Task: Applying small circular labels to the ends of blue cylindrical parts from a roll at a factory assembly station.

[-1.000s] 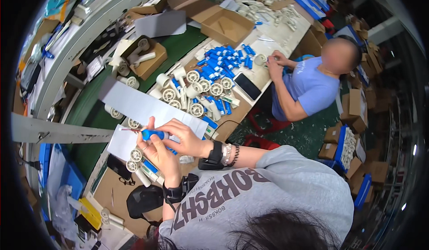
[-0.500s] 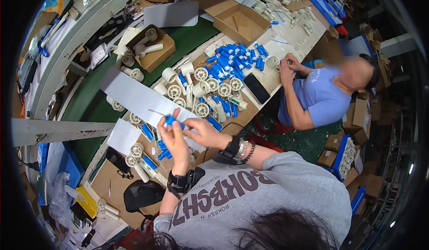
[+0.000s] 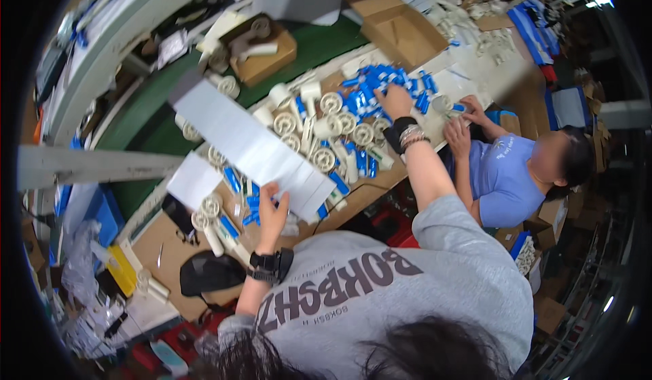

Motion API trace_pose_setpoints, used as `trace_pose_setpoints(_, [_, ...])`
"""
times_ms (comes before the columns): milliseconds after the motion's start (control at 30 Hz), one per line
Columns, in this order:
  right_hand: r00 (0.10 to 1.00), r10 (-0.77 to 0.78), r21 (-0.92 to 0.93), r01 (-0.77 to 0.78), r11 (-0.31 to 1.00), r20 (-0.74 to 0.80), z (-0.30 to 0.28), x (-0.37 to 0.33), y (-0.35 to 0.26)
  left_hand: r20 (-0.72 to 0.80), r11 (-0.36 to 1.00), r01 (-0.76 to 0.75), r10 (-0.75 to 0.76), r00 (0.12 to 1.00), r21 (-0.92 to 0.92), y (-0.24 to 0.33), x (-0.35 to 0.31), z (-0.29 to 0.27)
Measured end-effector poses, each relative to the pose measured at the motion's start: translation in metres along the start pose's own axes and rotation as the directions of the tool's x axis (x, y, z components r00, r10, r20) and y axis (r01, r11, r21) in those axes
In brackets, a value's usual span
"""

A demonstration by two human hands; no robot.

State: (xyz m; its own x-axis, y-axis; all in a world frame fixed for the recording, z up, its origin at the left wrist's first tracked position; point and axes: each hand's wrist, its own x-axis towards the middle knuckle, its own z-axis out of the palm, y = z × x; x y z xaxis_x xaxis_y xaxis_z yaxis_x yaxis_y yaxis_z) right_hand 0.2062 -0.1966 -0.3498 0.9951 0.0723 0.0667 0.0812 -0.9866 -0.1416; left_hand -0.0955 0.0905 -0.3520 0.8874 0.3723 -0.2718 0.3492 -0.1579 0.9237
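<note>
Workbench (image 3: 146, 247): heap of blue cylinders (image 3: 370, 80) borne toward its right. Right hand (image 3: 396, 101): arm outstretched, back upward, fingertips set at the heap; closure cannot be told. Left hand (image 3: 272, 218): placed closer in, fingers parted, nothing seen gripped. Step judged: selection; pinch on a single piece called for.

Wkbench (image 3: 151, 239), pile of blue cyls (image 3: 360, 99), wht plastic pts (image 3: 328, 128) alongside
</note>
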Motion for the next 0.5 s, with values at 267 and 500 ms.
trace_pose_setpoints(267, [0.998, -0.044, 0.002, 0.044, 0.999, -0.043, 0.001, -0.016, -0.012, 0.002, 0.983, 0.181, -0.181, 0.984, 0.029, -0.064, -0.005, -0.011])
trace_pose_setpoints(500, [0.939, -0.328, 0.542, 0.33, 0.772, -0.105, -0.01, -0.098, -0.067, 0.116, 0.885, 0.447, -0.435, 0.893, -0.126, -0.042, 0.004, -0.013])
